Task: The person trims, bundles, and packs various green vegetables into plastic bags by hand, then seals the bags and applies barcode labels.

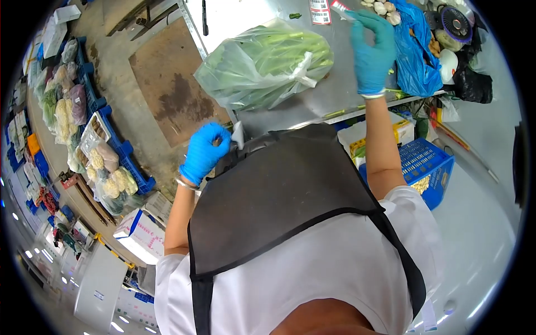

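A clear plastic bag of green leafy vegetables (257, 67) lies on the metal table (273, 118), its neck tied in a white knot on the right. My left hand (205, 152), in a blue glove, is closed in a pinch at the table's near left edge, with a small whitish piece at its fingertips. Right of the bag, my right hand (373, 53), in a teal glove, has thumb and fingers brought together on a small red-and-white label (341, 10). Another printed label sheet (320, 11) lies just left of it.
A black pen (205, 18) lies at the table's far left. Garlic bulbs (389, 11), a blue plastic bag (414, 50) and a small fan (456, 23) are at the right. A blue basket (435, 167) stands below the right edge; bagged vegetables (70, 111) sit on the left.
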`<state>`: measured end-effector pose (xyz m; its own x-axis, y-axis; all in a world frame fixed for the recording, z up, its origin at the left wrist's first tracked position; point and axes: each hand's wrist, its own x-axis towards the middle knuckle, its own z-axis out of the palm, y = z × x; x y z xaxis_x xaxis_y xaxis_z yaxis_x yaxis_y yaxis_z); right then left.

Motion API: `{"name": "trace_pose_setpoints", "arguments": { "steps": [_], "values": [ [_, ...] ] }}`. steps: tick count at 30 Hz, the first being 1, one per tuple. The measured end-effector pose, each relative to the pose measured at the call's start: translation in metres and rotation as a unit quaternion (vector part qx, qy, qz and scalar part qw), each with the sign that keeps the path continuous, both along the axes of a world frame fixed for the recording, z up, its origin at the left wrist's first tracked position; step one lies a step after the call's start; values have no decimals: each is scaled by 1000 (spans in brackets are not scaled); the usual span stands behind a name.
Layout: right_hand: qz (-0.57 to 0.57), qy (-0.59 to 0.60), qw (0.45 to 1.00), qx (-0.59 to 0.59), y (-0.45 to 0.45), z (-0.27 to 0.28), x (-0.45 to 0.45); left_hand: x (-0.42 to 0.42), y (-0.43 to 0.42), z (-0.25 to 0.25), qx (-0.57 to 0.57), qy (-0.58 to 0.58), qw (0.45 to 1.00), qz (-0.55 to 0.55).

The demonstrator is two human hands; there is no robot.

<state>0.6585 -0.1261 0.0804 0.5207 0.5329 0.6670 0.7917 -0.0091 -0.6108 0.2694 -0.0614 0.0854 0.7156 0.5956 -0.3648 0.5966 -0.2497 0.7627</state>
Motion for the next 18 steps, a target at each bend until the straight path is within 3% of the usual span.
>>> {"name": "trace_pose_setpoints", "arguments": {
  "steps": [1, 3, 4, 5, 6, 8, 11, 14, 15, 16, 18],
  "values": [
    [46, -41, 998, -6, 10, -4, -6, -9, 1, -10, 72, 58, 993, -70],
    [171, -44, 974, -143, 19, -22, -30, -22, -2, -34, 213, 148, 953, -155],
    [243, -182, 939, -161, 25, -67, -33, -25, -3, -40, 225, 154, 952, -143],
    [266, -201, 810, -483, 33, -71, -51, -28, -4, -44, 236, 159, 950, -131],
    [321, -126, 862, -371, 26, -81, -50, -30, -5, -46, 248, 163, 948, -115],
    [364, 37, 849, -381, 15, -70, -34, -42, -12, -45, 223, 171, 958, -63],
    [257, 62, 937, -230, 28, -26, -29, -63, -28, -53, 227, 231, 945, -41],
    [221, -145, 950, -165, 46, -38, -46, -65, -43, -59, 205, 229, 951, -47],
    [278, -165, 924, -203, 51, -85, -54, -59, -47, -55, 190, 202, 960, -35],
    [313, -102, 834, -444, 58, -114, -64, -56, -51, -54, 170, 204, 964, -33],
    [251, -206, 843, -429, 53, -133, -69, -52, -56, -52, 131, 204, 970, -24]
  ]
}}
